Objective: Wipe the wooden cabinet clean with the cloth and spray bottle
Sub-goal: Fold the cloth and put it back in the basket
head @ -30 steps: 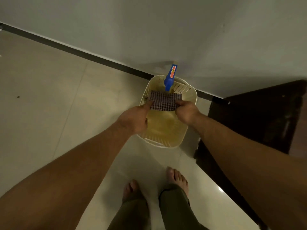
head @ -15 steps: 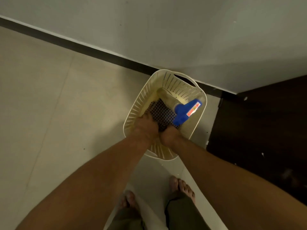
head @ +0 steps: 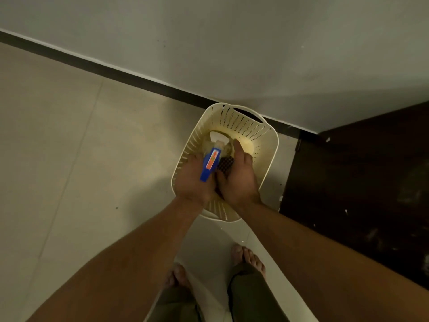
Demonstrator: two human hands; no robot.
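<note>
- Closely hemmed: basket against wall, cabinet just right; open floor leftward.
- Left hand clamped round spray bottle, over basket.
- Right hand curled on checked cloth.

One cream basket is counted, one blue spray bottle and one checked cloth. Two hands are seen, the left hand and the right hand. Two bare feet are counted near, and one dark wooden cabinet at the right.
</note>
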